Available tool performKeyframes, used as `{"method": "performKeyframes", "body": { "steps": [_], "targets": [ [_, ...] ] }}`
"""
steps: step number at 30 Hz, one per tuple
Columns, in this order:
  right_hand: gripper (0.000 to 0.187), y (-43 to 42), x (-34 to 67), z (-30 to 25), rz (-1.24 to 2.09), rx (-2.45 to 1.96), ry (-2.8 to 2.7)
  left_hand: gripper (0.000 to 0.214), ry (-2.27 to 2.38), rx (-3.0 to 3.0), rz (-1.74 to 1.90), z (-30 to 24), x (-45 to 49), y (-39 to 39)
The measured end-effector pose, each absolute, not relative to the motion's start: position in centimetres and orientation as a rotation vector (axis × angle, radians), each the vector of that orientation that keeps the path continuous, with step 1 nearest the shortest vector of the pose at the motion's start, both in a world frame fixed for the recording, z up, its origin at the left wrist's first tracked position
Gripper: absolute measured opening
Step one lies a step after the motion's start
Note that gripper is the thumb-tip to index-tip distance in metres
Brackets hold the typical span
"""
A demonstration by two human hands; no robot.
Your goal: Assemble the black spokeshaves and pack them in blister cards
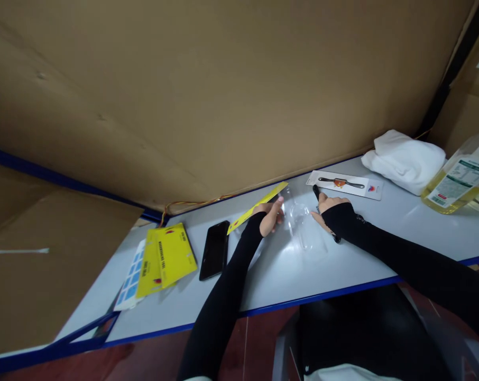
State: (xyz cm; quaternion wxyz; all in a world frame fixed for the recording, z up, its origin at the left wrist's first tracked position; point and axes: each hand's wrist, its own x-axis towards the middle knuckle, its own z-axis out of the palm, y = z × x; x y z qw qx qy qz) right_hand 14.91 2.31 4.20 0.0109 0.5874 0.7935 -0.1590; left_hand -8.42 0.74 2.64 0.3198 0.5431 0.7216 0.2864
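Observation:
My left hand point(270, 218) is closed around a tilted yellow card point(249, 212), its thumb pointing up. Clear plastic blister packaging point(305, 225) lies just right of those fingers; I cannot tell whether it is joined to the card. My right hand point(330, 210) grips a black spokeshave point(316, 192), one handle end poking out above the fist and the other below, near the table's front. Its middle is hidden by the palm. Behind this hand lies a white pack point(372, 189) showing a spokeshave with dark handles and an orange centre.
A black phone point(214, 250) lies left of my left forearm. Further left are yellow printed cards point(175, 254) on a blue-and-white sheet point(130, 280). A white cloth point(408, 160) and a bottle of yellow liquid point(457, 177) stand at right. A cardboard wall point(239, 95) borders the table's back.

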Motion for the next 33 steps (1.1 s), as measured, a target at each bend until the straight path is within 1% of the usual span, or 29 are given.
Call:
{"method": "performKeyframes", "body": {
  "steps": [2, 5, 6, 8, 9, 11, 13, 15, 17, 19, 21, 23, 25, 26, 27, 29, 30, 31, 33],
  "targets": [
    [0.052, 2.5, 15.2, 4.3, -0.492, 1.833, 2.467, 0.062, 2.103, 1.670, 0.761, 3.4, -9.5, 0.6],
    [0.049, 2.7, 15.8, 4.7, -0.500, 1.822, 2.465, 0.048, 2.252, 1.981, 0.711, 3.9, -12.1, 1.1],
    [0.052, 2.8, 16.0, 4.9, -0.498, 1.823, 2.468, 0.054, 2.288, 2.077, 0.620, 3.8, -12.9, 1.4],
    [0.054, 2.8, 16.3, 5.4, -0.485, 1.848, 2.454, 0.069, 2.328, 2.193, 0.300, 2.9, -14.2, 2.0],
    [0.051, 2.8, 16.3, 5.6, -0.474, 1.870, 2.440, 0.069, 2.321, 2.203, 0.136, 2.4, -14.6, 2.4],
    [0.046, 2.8, 16.3, 6.1, -0.441, 1.925, 2.412, 0.059, 2.287, 2.158, -0.053, 1.4, -15.0, 2.9],
    [0.048, 2.8, 16.3, 6.4, -0.410, 1.996, 2.429, 0.052, 2.277, 2.146, -0.074, 1.0, -15.3, 3.1],
    [0.052, 2.9, 16.2, 6.5, -0.458, 2.078, 2.516, 0.052, 2.282, 2.153, -0.074, 1.3, -15.3, 3.0],
    [0.053, 3.1, 16.1, 6.4, -0.684, 2.136, 2.643, 0.053, 2.296, 2.167, -0.015, 2.1, -14.8, 2.6],
    [0.055, 3.1, 16.0, 6.2, -1.070, 2.143, 2.734, 0.055, 2.326, 2.197, 0.127, 2.7, -13.4, 1.9],
    [0.060, 2.9, 15.5, 6.0, -1.579, 2.072, 2.727, 0.056, 2.335, 2.268, 0.306, 2.9, -11.1, 0.8],
    [0.060, 2.5, 14.7, 5.8, -2.175, 1.910, 2.576, 0.053, 2.256, 2.389, 0.462, 2.8, -8.3, -0.6],
    [0.050, 2.2, 13.8, 5.8, -2.681, 1.754, 2.299, 0.052, 2.049, 2.480, 0.643, 3.0, -6.0, -2.2],
    [0.041, 2.1, 13.5, 5.8, -2.843, 1.729, 2.160, 0.054, 1.941, 2.470, 0.741, 3.2, -5.3, -2.9],
    [0.031, 2.0, 13.3, 5.9, -2.941, 1.740, 2.051, 0.058, 1.849, 2.413, 0.835, 3.6, -4.9, -3.5],
    [0.013, 2.2, 13.3, 6.0, -3.006, 1.782, 1.932, 0.073, 1.684, 2.142, 1.038, 4.8, -5.1, -4.0],
    [0.012, 2.3, 13.4, 6.1, -3.006, 1.777, 1.913, 0.079, 1.588, 1.939, 1.121, 5.3, -5.5, -4.0],
    [0.016, 2.5, 13.5, 6.2, -2.997, 1.754, 1.914, 0.082, 1.480, 1.711, 1.173, 5.8, -5.8, -3.8],
    [0.024, 2.9, 13.7, 6.1, -2.967, 1.663, 1.978, 0.078, 1.268, 1.275, 1.185, 5.9, -6.1, -3.2]
  ]
}}
